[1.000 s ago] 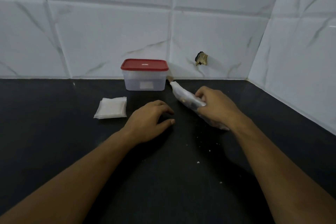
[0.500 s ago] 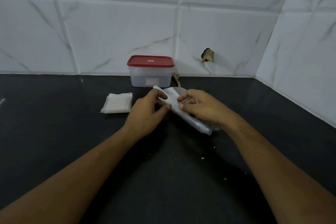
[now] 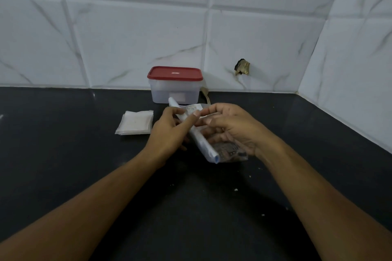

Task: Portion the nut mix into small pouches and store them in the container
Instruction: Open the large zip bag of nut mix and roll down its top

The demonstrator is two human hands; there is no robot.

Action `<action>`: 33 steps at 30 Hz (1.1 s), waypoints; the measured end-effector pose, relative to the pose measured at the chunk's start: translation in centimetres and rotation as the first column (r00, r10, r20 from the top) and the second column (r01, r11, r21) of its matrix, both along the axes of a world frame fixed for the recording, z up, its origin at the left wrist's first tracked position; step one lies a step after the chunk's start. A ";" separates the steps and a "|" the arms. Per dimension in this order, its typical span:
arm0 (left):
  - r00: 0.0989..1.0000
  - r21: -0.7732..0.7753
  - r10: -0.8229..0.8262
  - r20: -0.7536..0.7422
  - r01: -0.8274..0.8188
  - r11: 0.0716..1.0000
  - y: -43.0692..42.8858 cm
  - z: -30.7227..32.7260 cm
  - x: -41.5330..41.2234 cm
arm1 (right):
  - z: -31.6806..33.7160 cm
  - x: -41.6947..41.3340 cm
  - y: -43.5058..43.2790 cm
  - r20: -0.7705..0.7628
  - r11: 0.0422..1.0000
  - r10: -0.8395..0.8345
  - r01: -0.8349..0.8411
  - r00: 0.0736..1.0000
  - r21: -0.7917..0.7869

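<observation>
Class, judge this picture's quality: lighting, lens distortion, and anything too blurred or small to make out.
Head view: dim light leaves the countertop nearly black; the wide lens bows the tile joints near the edges; the label on the red lid is unreadable, and the nut mix bag looks soft.

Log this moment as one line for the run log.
left hand: pinches rolled top of nut mix bag | right hand: holds bag | container: red lid on | pouches: stacked on counter, untouched
</observation>
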State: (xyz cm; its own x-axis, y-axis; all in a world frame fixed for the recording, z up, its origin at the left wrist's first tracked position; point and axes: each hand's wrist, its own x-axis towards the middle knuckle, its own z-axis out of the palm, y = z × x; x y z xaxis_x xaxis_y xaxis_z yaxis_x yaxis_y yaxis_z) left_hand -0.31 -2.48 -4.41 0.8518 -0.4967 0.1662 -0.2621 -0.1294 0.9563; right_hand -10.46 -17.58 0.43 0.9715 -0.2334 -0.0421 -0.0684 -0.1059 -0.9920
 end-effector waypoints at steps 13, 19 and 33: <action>0.985 -0.204 0.032 -0.167 -0.067 0.977 -0.2 0.2 -0.2 | -1.0 0.4 0.5 -0.057 0.998 -0.068 0.069 0.996 -0.001; 0.996 -0.143 -0.048 -0.077 0.036 0.989 -0.1 0.1 -0.2 | -1.3 0.7 0.1 -0.071 0.996 -0.061 0.065 0.996 0.064; 0.998 -0.039 0.011 0.055 -0.009 0.999 -0.2 0.5 -0.2 | -1.3 1.1 -0.5 -0.072 0.944 -0.153 0.168 0.986 0.285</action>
